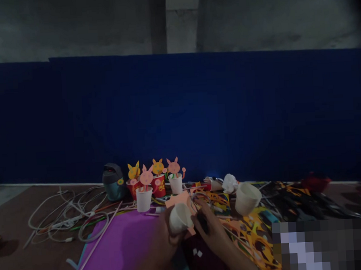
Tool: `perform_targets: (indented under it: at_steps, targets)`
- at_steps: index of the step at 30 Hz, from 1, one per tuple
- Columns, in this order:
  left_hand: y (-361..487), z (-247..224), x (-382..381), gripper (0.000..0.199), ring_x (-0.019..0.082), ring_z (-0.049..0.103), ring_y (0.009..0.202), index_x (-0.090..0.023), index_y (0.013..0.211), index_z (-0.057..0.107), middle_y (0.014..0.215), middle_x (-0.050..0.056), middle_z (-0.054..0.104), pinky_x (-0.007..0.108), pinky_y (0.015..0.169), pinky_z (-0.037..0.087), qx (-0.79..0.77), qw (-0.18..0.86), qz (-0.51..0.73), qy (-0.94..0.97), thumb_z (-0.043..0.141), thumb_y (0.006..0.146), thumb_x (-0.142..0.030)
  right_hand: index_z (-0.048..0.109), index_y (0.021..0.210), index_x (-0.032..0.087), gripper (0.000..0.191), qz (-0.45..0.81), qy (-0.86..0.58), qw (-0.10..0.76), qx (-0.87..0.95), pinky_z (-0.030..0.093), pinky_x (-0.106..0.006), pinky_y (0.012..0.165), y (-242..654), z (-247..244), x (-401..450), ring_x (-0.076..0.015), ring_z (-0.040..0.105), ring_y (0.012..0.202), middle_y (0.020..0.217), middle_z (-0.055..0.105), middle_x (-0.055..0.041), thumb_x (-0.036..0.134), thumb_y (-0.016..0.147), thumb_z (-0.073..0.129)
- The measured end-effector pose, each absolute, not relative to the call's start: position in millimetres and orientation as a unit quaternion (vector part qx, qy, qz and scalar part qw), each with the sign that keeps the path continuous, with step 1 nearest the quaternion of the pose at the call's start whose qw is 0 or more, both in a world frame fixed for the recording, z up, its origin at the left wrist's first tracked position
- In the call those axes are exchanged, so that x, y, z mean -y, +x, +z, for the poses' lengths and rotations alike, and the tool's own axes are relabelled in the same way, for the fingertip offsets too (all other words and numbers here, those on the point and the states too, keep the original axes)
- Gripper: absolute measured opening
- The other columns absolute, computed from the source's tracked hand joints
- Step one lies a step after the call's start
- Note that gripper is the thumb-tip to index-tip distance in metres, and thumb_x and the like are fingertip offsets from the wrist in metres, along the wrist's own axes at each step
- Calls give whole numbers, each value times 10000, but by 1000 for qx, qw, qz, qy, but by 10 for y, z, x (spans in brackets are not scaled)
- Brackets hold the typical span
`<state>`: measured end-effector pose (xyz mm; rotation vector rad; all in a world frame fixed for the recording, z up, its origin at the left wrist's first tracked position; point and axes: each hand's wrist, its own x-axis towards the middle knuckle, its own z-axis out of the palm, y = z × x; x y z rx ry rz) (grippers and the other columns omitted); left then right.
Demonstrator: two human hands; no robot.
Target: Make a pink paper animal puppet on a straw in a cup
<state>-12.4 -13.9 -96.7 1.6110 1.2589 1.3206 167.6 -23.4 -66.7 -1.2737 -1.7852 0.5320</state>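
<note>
My left hand (161, 238) is closed round a white paper cup (179, 219), which is tilted. Close to the cup's right side, my right hand (215, 230) has its fingers closed on a small dark object (202, 222); its kind cannot be made out. Beyond the cup, a sheet of peach paper (180, 198) lies on the table. Purple paper (125, 242) spreads out under and left of my left arm. Small white pieces (197, 253) lie on a dark surface between my forearms.
Paper cups with pink and yellow animal figures (146, 178) stand at the back. Left of them are a dark flask (114, 182) and tangled white cables (72, 213). To the right lie a larger white cup (247, 198), crumpled white paper (230, 183) and cut yellow scraps (255, 236).
</note>
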Motion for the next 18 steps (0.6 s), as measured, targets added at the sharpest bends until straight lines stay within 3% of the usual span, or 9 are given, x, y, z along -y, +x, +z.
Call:
perform_targets:
  at_steps: [3, 7, 9, 12, 15, 18]
  targets:
    - [-172, -913, 44, 577, 305, 629, 934, -174, 1133, 468, 1000, 105, 651, 440, 814, 508, -553, 306, 543, 553, 723, 652, -367, 395, 1349, 143, 554, 216, -536, 379, 723, 461, -387, 920, 1692, -693, 252, -235, 602, 1023, 1141, 620, -140, 110, 797, 422]
    - [-230, -901, -18, 584, 281, 640, 868, -166, 1073, 475, 949, 89, 642, 408, 748, 519, -590, 264, 559, 519, 750, 593, -353, 368, 1397, 130, 687, 201, -525, 228, 795, 349, -356, 1048, 1661, -742, 380, -237, 454, 1247, 1358, 498, -137, 55, 718, 444]
    - [-218, -890, -8, 581, 273, 646, 831, -171, 1048, 479, 911, 70, 644, 396, 723, 523, -589, 272, 569, 506, 762, 565, -325, 428, 1363, 135, 639, 179, -529, 175, 811, 348, -348, 1045, 1646, -695, 414, -241, 453, 1244, 1342, 516, -126, 57, 729, 449]
    - [-177, -839, 35, 561, 272, 651, 801, -176, 1025, 492, 878, 57, 656, 390, 701, 528, -574, 307, 577, 492, 764, 553, -308, 627, 1133, 116, 391, 99, -608, 129, 778, 386, -406, 984, 1695, -560, 352, -282, 545, 1111, 1147, 630, -156, 79, 819, 398]
    - [-151, -805, 73, 530, 274, 655, 825, -177, 1027, 511, 912, 66, 667, 386, 716, 528, -550, 338, 582, 495, 758, 584, -332, 649, 1077, 98, 349, 2, -677, 86, 731, 442, -435, 870, 1837, -501, 208, -337, 557, 1067, 1113, 632, -186, 78, 804, 433]
    - [-142, -846, 80, 431, 264, 656, 843, -186, 1006, 543, 915, 60, 675, 376, 737, 527, -516, 358, 580, 519, 723, 649, -348, 661, 1033, 103, 334, -26, -696, 46, 716, 463, -395, 795, 1971, -555, 106, -328, 589, 1016, 1047, 657, -183, 52, 788, 440]
